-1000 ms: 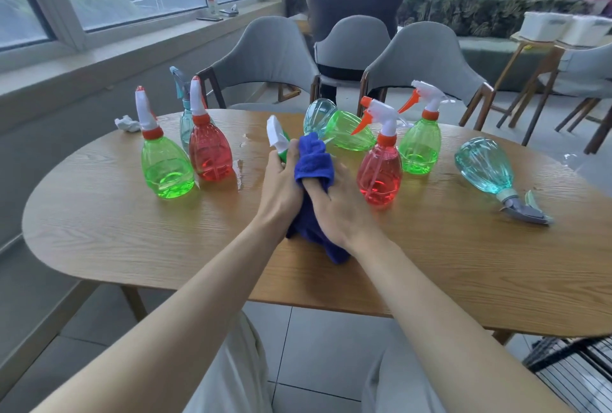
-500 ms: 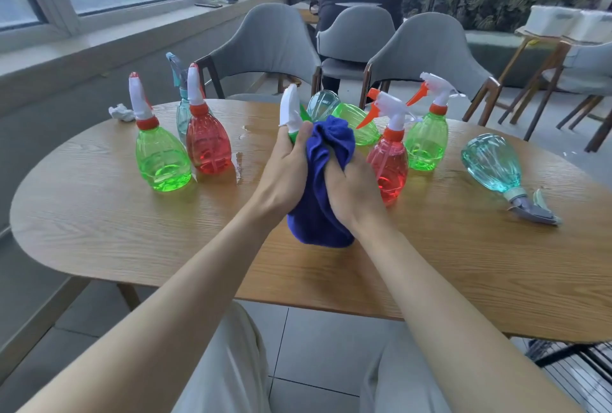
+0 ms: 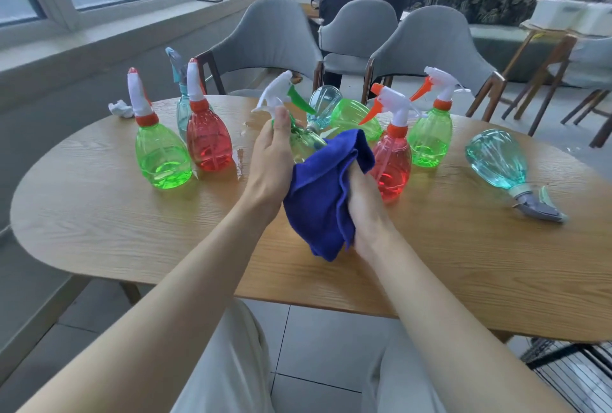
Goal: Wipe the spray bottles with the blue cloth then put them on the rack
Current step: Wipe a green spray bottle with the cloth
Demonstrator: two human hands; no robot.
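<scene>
The green-trigger bottle point(image 3: 303, 142) has tipped up out of the blue cloth point(image 3: 323, 194), its white head now pointing to ten o'clock above mid-table point(image 3: 132, 230), the left hand point(image 3: 270, 160) curled tight round its neck and the right hand point(image 3: 366, 200) bunching the cloth against its belly.

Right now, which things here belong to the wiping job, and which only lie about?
Job: blue fabric cloth, gripped by right hand; pale green plastic spray bottle, gripped by left hand; other coloured plastic spray bottles; black wire rack.
Lying about: crumpled white tissue; grey padded chairs.
</scene>
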